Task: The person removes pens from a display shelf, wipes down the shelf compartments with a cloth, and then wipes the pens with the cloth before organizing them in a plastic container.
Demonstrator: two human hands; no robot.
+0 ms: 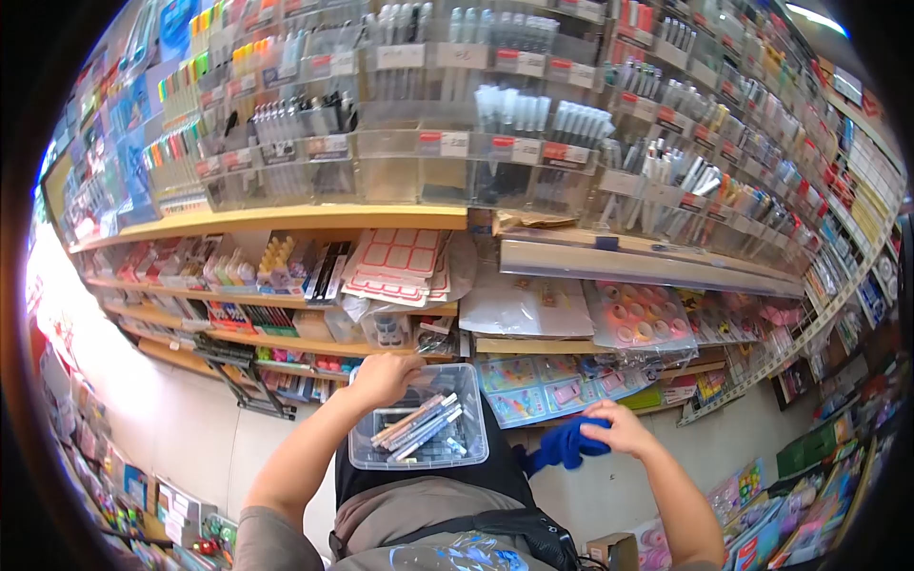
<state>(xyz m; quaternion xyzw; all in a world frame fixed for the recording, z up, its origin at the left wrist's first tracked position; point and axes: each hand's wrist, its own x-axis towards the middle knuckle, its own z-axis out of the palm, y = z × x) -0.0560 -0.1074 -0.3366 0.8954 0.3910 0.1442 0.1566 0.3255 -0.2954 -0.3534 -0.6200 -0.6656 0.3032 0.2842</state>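
A clear plastic box (pixel 481 423) sits at my lap, with several pens (pixel 419 428) lying in a loose bunch inside it. My left hand (pixel 385 379) is closed at the box's far left rim, its fingertips partly hidden. Out to the right of the box, my right hand (pixel 619 428) grips a bunched blue cloth (pixel 566 444), which hangs down toward my thigh.
Clear pen racks (pixel 414 167) with price tags fill the display ahead, above a wooden shelf edge (pixel 286 223). Lower down are red-framed label sheets (pixel 395 262) and a bag of round pink items (pixel 643 314). A folded black stand (pixel 243 376) is at the left.
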